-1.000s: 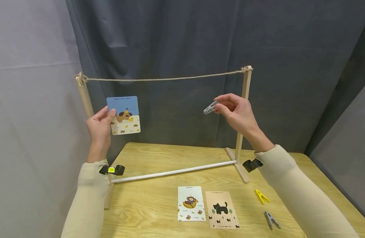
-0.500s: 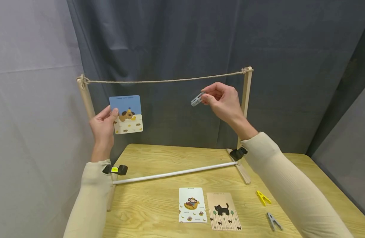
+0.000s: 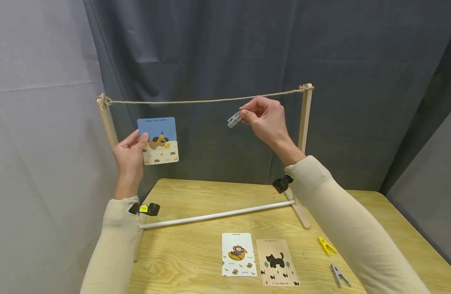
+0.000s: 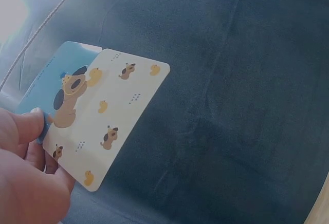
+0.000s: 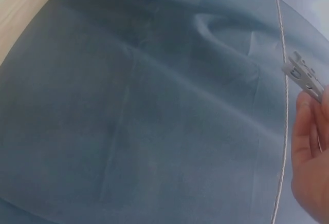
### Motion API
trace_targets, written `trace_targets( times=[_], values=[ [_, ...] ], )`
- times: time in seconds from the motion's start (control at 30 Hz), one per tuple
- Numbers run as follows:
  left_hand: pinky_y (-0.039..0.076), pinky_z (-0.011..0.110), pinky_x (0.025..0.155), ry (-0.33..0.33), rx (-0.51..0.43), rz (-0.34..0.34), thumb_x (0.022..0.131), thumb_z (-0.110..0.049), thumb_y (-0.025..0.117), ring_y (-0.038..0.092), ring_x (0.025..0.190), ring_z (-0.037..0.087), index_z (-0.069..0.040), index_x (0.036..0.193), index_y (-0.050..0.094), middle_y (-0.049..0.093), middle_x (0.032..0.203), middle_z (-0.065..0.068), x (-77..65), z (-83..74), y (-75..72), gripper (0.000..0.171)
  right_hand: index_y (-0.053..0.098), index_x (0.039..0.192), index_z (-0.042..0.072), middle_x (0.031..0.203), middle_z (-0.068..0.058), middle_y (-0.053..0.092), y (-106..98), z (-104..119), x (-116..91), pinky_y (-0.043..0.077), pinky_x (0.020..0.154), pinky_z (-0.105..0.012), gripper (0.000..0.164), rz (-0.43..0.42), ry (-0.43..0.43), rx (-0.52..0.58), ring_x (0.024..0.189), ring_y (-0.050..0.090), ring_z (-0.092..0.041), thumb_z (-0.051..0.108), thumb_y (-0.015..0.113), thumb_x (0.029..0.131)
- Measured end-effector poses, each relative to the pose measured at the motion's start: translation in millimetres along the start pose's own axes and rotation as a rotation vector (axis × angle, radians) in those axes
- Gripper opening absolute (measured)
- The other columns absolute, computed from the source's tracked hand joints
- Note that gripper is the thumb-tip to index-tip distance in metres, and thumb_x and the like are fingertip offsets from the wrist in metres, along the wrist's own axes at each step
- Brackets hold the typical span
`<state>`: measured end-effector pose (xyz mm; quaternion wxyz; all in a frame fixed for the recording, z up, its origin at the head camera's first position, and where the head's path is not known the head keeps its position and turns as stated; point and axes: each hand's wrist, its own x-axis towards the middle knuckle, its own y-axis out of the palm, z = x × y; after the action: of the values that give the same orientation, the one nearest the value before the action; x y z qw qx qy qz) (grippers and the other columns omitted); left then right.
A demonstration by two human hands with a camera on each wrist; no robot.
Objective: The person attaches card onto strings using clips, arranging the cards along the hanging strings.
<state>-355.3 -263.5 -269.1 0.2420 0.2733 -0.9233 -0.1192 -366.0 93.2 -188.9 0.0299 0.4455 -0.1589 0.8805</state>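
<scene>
A card with a brown dog on blue and cream is pinched at its left edge by my left hand. The card is upright, its top edge a little below the rope. In the left wrist view, the thumb lies on the front of the dog card, with fingers behind it. My right hand pinches a grey clothespin between thumb and fingers, below the rope and right of the card. The right wrist view shows the clothespin pointing away from the fingertips.
The rope is tied between two wooden posts, joined low by a white rod. On the wooden table lie a monkey card, a black cat card, a yellow clothespin and another grey clothespin. Dark curtain hangs behind.
My right hand has moved left and up with the grey clothespin, closer to the rope and the dog card. The left hand and its card have shifted only slightly right in view.
</scene>
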Motion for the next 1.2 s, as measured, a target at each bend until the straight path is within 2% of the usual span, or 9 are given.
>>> trace_targets(
  times=[0.17, 0.3, 0.53, 0.63, 0.77, 1.0, 1.2],
  values=[
    [0.054, 0.018, 0.079, 0.027, -0.021, 0.020, 0.090, -0.007, 0.081, 0.070, 0.087, 0.006, 0.002, 0.127, 0.071, 0.077, 0.100, 0.000, -0.5, 1.5, 3.8, 0.040, 0.076, 0.091, 0.001, 0.090, -0.014, 0.078, 9, 6, 8, 0.058, 0.069, -0.021, 0.003, -0.022, -0.024, 0.022, 0.072, 0.073, -0.018, 0.004, 0.077, 0.093],
    [0.053, 0.019, 0.074, 0.038, -0.031, 0.032, 0.089, -0.009, 0.082, 0.070, 0.084, 0.007, 0.003, 0.125, 0.072, 0.076, 0.092, -0.005, -0.7, 0.8, 2.5, 0.038, 0.078, 0.089, 0.007, 0.086, -0.007, 0.078, 23, 10, 18, 0.058, 0.066, -0.025, 0.004, -0.019, -0.062, 0.061, 0.071, 0.072, -0.017, 0.006, 0.078, 0.093],
    [0.054, 0.017, 0.075, 0.049, -0.033, -0.021, 0.089, -0.005, 0.082, 0.070, 0.085, 0.007, 0.003, 0.124, 0.072, 0.077, 0.095, -0.003, -2.2, -0.8, -5.1, 0.038, 0.079, 0.089, 0.011, 0.083, 0.000, 0.078, 53, 23, 36, 0.056, 0.064, -0.029, 0.007, 0.009, -0.124, 0.087, 0.071, 0.072, -0.019, 0.006, 0.076, 0.093],
    [0.054, 0.018, 0.074, 0.056, -0.011, -0.006, 0.089, -0.006, 0.082, 0.069, 0.084, 0.007, 0.004, 0.123, 0.072, 0.077, 0.094, -0.004, -2.4, 1.6, -4.4, 0.037, 0.080, 0.089, 0.012, 0.082, 0.003, 0.077, 62, 27, 42, 0.054, 0.063, -0.029, 0.008, 0.001, -0.120, 0.078, 0.069, 0.070, -0.015, 0.007, 0.076, 0.093],
    [0.055, 0.018, 0.078, 0.052, -0.007, 0.019, 0.089, -0.008, 0.082, 0.071, 0.088, 0.006, 0.003, 0.125, 0.072, 0.078, 0.101, -0.001, -2.6, 5.0, -0.5, 0.039, 0.080, 0.089, 0.014, 0.082, 0.004, 0.077, 71, 29, 51, 0.051, 0.062, -0.028, 0.009, -0.012, -0.129, 0.046, 0.068, 0.068, -0.013, 0.008, 0.075, 0.094],
    [0.055, 0.018, 0.078, 0.086, -0.003, 0.006, 0.089, -0.008, 0.082, 0.071, 0.088, 0.006, 0.001, 0.124, 0.073, 0.078, 0.101, 0.000, -2.0, 5.2, 1.7, 0.037, 0.080, 0.092, 0.013, 0.086, 0.002, 0.078, 92, 33, 63, 0.050, 0.063, -0.027, 0.009, 0.017, -0.143, 0.028, 0.068, 0.066, -0.009, 0.010, 0.072, 0.096],
    [0.055, 0.020, 0.080, 0.072, 0.012, 0.021, 0.089, -0.012, 0.083, 0.071, 0.093, 0.008, -0.001, 0.124, 0.074, 0.076, 0.117, 0.010, -3.0, 3.7, 2.9, 0.037, 0.080, 0.094, 0.013, 0.087, 0.001, 0.078, 110, 41, 69, 0.049, 0.063, -0.026, 0.008, 0.030, -0.115, 0.010, 0.068, 0.065, -0.008, 0.012, 0.073, 0.097]
  ],
)
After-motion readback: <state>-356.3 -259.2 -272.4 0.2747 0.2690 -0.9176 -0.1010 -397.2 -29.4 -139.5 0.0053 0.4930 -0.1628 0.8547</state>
